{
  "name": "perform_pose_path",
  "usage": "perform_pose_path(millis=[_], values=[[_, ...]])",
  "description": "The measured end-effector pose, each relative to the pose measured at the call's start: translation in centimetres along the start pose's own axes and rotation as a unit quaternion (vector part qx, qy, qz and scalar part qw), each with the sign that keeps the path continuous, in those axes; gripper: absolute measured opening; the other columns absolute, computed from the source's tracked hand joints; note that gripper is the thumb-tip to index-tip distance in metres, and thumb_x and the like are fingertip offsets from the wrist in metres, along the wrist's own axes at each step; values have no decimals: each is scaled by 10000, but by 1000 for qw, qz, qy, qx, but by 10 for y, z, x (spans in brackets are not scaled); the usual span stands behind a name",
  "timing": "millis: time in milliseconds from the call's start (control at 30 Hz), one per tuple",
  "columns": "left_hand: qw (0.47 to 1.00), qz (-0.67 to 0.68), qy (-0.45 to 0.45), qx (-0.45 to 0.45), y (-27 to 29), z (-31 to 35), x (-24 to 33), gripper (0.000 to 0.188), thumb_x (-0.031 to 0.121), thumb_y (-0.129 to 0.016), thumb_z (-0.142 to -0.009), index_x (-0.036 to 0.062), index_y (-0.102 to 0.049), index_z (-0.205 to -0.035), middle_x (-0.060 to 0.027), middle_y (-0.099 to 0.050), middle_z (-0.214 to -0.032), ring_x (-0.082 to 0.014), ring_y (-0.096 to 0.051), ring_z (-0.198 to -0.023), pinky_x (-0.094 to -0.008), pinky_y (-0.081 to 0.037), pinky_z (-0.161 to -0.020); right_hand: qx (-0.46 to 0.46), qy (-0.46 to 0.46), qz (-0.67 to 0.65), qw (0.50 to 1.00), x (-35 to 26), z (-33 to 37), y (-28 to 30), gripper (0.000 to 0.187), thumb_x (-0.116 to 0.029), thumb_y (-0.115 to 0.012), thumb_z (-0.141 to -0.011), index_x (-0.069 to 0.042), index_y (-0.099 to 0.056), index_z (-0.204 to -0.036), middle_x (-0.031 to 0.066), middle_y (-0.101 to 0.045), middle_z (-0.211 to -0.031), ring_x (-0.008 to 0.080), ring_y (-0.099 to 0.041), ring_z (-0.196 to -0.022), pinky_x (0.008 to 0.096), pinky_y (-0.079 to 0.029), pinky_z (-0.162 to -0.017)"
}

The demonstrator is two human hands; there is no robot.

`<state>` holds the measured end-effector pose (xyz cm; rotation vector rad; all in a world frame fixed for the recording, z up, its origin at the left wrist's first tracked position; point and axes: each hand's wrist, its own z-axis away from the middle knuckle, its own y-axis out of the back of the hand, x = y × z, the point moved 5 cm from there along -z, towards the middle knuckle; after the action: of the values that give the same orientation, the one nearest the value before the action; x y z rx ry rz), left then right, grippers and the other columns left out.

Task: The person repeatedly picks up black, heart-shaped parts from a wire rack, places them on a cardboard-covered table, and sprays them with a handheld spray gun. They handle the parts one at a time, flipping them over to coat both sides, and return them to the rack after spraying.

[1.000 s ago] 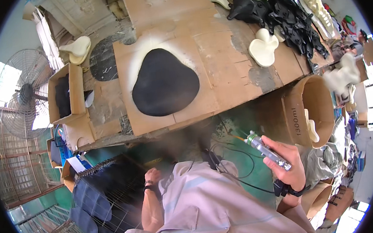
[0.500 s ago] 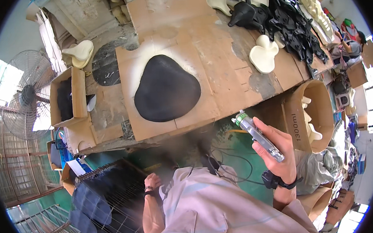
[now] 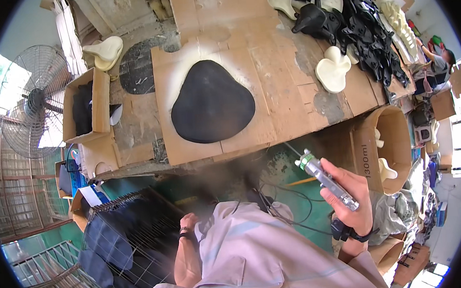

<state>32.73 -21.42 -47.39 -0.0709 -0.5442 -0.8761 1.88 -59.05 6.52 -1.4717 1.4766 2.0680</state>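
My right hand is wrapped round a small metal spray gun with a green ring near its nozzle. It is held just in front of the table's near edge, the nozzle angled up toward the left. A thin pale streak shows off its tip. On the cardboard sheet lies a black rounded-triangle piece like a saddle cover, with whitish residue around its upper edges. My left hand hangs low beside my clothes, near the wire rack, fingers curled and nothing visible in them.
Dark flat pieces lie on a wire rack at lower left. An open carton and a fan stand left. Cream saddle shapes and a black saddle pile lie right, above a large carton. A person is far right.
The view has shifted slightly, so the table and saddle cover appear a little higher and further right. My right hand sits slightly lower, still holding the spray gun.
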Motion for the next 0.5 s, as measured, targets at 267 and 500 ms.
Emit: perform_pose_path(millis=[267,500], values=[[960,234,0,-154,0,-18,8,143,30,-549,-919,9,-625,-1038,-51,-550,-727,-195,-596,-625,-321,-486,-500,35,2,-1,999,-8,1,1,617,97,-697,-711,-31,-613,-1309,181,-682,-913,297,-669,-754,313,-514,-705],[989,139,43,-35,-10,1,36,96,80,-514,-948,49,-602,-929,-9,-518,-738,-177,-557,-591,-317,-446,-464,-48,4,58,997,2,25,3,628,84,-702,-717,-45,-603,-1324,177,-677,-903,321,-667,-746,323,-519,-691]])
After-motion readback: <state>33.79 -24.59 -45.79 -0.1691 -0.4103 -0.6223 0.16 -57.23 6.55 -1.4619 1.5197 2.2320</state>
